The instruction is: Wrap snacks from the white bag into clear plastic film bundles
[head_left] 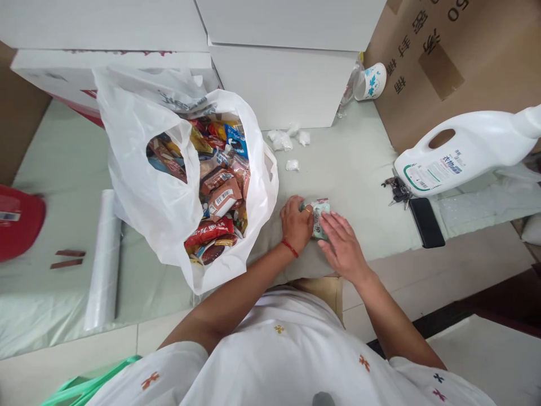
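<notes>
Head view: the open plastic bag (127, 175), heaped with snacks (224, 197), stands beside the left forearm, so a bumped elbow could spill it. The phone (426, 223) lies near the table (359, 169) edge; a wide right-arm sweep could knock it off. Between the hands, the small green packet (320, 213) could crease or slip: the left hand (296, 225) pinches its side, while the right hand (349, 248) spreads flat, fingertips touching it.

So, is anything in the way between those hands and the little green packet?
Nothing visible. The left hand and right hand both touch the green packet; the snack-filled bag sits off to the left.
</notes>
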Motion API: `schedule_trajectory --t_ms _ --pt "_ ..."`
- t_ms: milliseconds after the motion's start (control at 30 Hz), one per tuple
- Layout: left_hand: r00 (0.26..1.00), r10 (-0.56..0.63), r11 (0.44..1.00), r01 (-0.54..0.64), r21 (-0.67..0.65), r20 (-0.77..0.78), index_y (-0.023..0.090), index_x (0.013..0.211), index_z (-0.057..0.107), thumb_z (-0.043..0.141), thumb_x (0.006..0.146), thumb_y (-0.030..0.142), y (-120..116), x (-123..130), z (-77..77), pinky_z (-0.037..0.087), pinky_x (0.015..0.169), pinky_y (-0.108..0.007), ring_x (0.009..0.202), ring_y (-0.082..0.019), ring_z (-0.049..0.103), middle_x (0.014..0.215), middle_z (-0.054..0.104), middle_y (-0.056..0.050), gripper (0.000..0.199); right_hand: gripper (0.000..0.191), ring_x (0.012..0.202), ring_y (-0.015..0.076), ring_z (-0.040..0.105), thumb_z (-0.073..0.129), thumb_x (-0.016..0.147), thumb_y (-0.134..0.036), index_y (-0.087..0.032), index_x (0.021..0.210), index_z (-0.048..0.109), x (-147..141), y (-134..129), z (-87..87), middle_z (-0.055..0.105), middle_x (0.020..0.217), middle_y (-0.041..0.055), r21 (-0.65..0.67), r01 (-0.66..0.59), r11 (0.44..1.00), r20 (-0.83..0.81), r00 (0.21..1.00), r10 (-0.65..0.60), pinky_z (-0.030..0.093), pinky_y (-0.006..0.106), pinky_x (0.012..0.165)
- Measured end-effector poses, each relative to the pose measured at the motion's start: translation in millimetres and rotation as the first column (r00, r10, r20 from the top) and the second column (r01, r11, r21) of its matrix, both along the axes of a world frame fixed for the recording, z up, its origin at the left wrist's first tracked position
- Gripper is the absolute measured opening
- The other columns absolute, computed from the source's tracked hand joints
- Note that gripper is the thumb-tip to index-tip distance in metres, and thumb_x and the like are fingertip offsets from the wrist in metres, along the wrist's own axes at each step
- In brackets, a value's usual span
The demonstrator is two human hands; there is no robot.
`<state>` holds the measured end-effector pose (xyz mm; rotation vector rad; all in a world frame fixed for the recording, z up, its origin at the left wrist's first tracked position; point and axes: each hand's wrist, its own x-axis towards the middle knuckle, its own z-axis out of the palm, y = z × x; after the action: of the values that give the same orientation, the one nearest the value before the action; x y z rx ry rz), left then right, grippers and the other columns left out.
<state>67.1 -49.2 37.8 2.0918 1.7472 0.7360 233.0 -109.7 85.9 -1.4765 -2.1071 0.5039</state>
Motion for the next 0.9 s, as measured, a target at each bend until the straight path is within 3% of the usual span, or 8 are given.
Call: schedule_trajectory --t_ms 100,200,367,533,633,767,833,900 --pt "0.99 -0.102 0.994 0.098 0.039 0.101 0.018 0.107 0.069 0.048 0.098 0.018 3 -2 -8.8 0.033 0.116 -0.047 0.138 -0.029 0.048 0.134 0.062 -0.014 0.022 0.056 0.157 0.0277 0.028 0.036 0.108 -0.043 -0.029 0.161 0.036 -13 -1 -24.0 0.037 0.167 0.0076 -0.105 0.017 0.994 0.13 0.991 -0.003 0.017 0.059 0.128" --pt "0.97 -0.124 0.992 0.128 -0.005 0.211 0.016 0.113 0.066 0.047 0.098 0.019 5 -4 -12.0 0.037 0.114 -0.046 0.126 -0.028 0.058 0.125 0.068 -0.014 0.024 0.056 0.158 0.0255 0.027 0.026 0.109 -0.043 -0.028 0.164 0.03 -16 4 -38.7 0.031 0.17 0.0081 -0.162 0.106 0.981 0.108 0.99 -0.089 0.019 0.059 0.127" --pt "0.963 -0.067 0.995 0.084 -0.053 0.26 0.014 0.132 0.058 0.051 0.099 0.025 8 -5 -9.4 0.04 0.109 -0.045 0.119 -0.028 0.061 0.121 0.069 -0.014 0.035 0.057 0.156 0.0288 0.029 0.031 0.108 -0.045 -0.026 0.161 0.035 -16 7 -35.8 0.031 0.169 0.0119 -0.162 0.161 0.973 0.126 0.982 -0.141 0.017 0.062 0.126" --pt "0.926 -0.051 0.996 0.074 -0.048 0.373 0.016 0.116 0.064 0.052 0.098 0.028 10 -1 -9.2 0.046 0.101 -0.043 0.11 -0.027 0.062 0.112 0.068 -0.012 0.024 0.064 0.143 0.031 0.047 0.041 0.102 -0.056 -0.017 0.154 0.044 -6 27 -34.5 0.048 0.157 0.0202 -0.162 0.218 0.962 -0.07 0.97 -0.232 0.032 0.057 0.12" --pt "0.804 -0.093 0.995 0.103 0.017 0.587 0.017 0.112 0.061 0.053 0.095 0.024 6 3 -6.3 0.05 0.097 -0.037 0.104 -0.022 0.063 0.109 0.066 -0.01 0.02 0.074 0.122 0.032 0.06 0.05 0.095 -0.065 -0.01 0.145 0.05 -8 41 -35.0 0.061 0.138 0.024 -0.172 0.358 0.918 -0.172 0.906 -0.386 0.047 0.049 0.105" --pt "0.649 0.002 0.998 0.052 -0.048 0.761 0.019 0.123 0.052 0.058 0.095 0.029 -1 6 0.8 0.051 0.097 -0.033 0.111 -0.02 0.063 0.114 0.064 -0.009 0.03 0.054 0.075 0.0207 0.061 0.05 0.094 -0.068 -0.018 0.104 0.067 -20 45 -29.6 0.069 0.082 0.0039 -0.347 0.306 0.887 -0.279 0.869 -0.409 0.05 0.032 0.07" --pt "0.636 0.131 0.99 -0.05 -0.129 0.761 0.019 0.129 0.049 0.068 0.09 0.034 -4 4 3.4 0.052 0.093 -0.032 0.117 -0.022 0.061 0.123 0.061 -0.012 0.046 0.048 0.068 0.0176 0.056 0.052 0.094 -0.067 -0.02 0.094 0.064 -26 42 -25.1 0.062 0.072 -0.001 -0.332 0.315 0.889 -0.332 0.843 -0.423 0.045 0.028 0.063" --pt "0.699 0.192 0.979 -0.083 -0.188 0.689 0.018 0.119 0.055 0.07 0.089 0.041 -6 0 4.6 0.053 0.086 -0.033 0.108 -0.023 0.063 0.114 0.063 -0.011 0.04 0.044 0.069 0.0171 0.055 0.052 0.095 -0.065 -0.021 0.091 0.061 -30 39 -20.6 0.061 0.072 -0.0015 -0.284 0.33 0.9 -0.34 0.843 -0.416 0.044 0.027 0.064"
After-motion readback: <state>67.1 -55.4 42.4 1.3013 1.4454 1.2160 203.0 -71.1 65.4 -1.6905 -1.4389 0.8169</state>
